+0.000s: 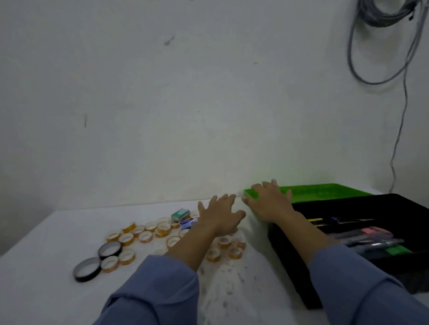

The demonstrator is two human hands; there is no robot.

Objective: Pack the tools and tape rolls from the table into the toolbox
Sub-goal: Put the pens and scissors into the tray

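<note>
My left hand [220, 216] hovers, fingers spread, over small amber tape rolls [145, 236]. My right hand [270, 201], fingers open, rests on the bright green plastic tray [331, 191] behind the black toolbox [297, 276]. Two black tape rolls [109, 250] lie far left.

Tape rolls [145, 236] left of toolbox [297, 276]

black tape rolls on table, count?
2. One black tape roll mid-left among the orange rolls, another nearest the camera at front left. The left hand may hide more.

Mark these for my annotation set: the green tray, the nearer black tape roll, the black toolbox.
green tray [331, 191]: head view, its bare floor.
nearer black tape roll [79, 274]: head view, its outer band.
black toolbox [288, 264]: head view, its left wall.
</note>
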